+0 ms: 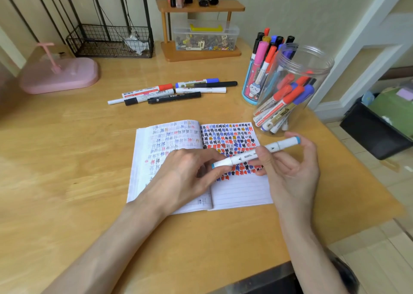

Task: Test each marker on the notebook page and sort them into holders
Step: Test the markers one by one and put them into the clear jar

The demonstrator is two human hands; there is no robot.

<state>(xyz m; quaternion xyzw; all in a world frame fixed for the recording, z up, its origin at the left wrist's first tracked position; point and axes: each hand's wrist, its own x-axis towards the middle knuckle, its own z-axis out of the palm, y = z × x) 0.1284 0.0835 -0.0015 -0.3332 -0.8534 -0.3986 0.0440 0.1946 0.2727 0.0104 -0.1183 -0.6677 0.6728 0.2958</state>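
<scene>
The marker (245,155) is a white one with two ends, and each end has a small light-blue tip. There is small black print and a little triangle on its barrel. It lies almost level, with the right end a bit higher. It is held in the air just above the right page of the open notebook (241,192).

The left hand (185,171) comes from the lower left and lies over the fold of the notebook. Its fingers are curled and its fingertips pinch the left end of the marker. The right hand (290,166) has its palm turned toward the left. Its thumb and fingers hold the barrel near the middle, and one finger curves over the right end.

The upper half of the right page is full of small black, blue, red and yellow test marks. The lower lines are blank.

Farther back on the wooden desk (67,159) lies a group of loose markers (174,91). To the right stand a blue pen holder (251,90) and a clear plastic jar (312,75), just beside each other. Both have markers inside.
</scene>
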